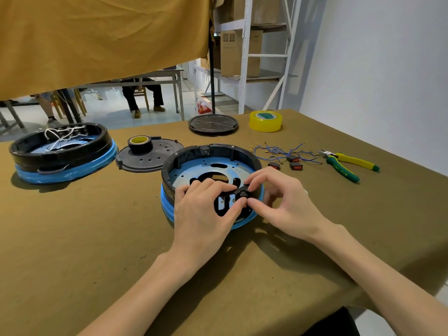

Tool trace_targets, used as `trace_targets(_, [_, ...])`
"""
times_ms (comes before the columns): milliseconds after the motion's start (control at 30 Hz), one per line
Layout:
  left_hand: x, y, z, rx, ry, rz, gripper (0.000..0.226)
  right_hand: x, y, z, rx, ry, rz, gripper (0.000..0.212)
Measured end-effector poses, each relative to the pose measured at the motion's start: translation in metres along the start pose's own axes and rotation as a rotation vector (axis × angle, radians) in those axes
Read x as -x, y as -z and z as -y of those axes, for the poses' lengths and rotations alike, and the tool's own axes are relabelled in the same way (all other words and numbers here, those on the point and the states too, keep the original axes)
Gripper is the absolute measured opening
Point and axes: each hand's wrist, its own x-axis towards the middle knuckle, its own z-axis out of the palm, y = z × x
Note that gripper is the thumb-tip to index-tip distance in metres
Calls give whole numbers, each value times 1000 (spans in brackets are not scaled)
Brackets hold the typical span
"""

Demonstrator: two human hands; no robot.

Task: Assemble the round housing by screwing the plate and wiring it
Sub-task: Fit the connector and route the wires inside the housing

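A round black housing [213, 151] with a blue band stands at the table's middle. A pale blue perforated plate [194, 170] lies inside it. My left hand [201, 209] rests over the near rim, its fingers curled on a small black switch [242, 191] at the right inner wall. My right hand [278, 200] pinches the same black switch from the right, thumb and forefinger meeting at it. Blue wires [283, 151] and loose red rocker switches [294, 163] lie to the right of the housing.
A second housing [63, 151] with white wires stands at far left. A black lid [148, 156] carries a black tape roll [140, 143]. Another black lid [213, 124], yellow tape [266, 121] and green-yellow pliers [344, 163] lie behind and right.
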Motion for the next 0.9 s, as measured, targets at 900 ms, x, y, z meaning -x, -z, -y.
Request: trace_targets(900, [-3, -1, -2, 35, 17, -36, 30, -27, 13, -5, -190, -208, 200, 18])
